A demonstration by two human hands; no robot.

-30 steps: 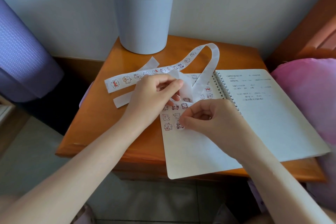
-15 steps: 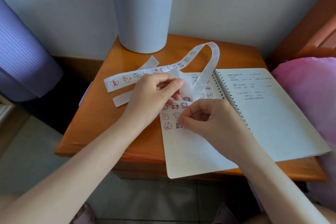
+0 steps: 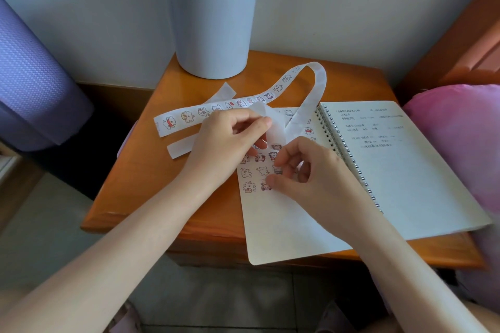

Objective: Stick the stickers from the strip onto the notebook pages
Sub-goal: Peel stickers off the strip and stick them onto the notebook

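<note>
Orange wooden table [image 3: 162, 184] with grey bin [image 3: 211, 27] behind looping sticker strip [image 3: 188, 117].

Left hand [image 3: 227, 138] pinches the curled-up end of the sticker strip [image 3: 186, 116] over the open notebook [image 3: 405, 184]. Right hand [image 3: 305, 167] has thumb and forefinger pinched at a sticker [image 3: 277, 169] on the left page. The strip loops back toward a grey bin [image 3: 211, 35] on the wooden table [image 3: 162, 184].
</note>
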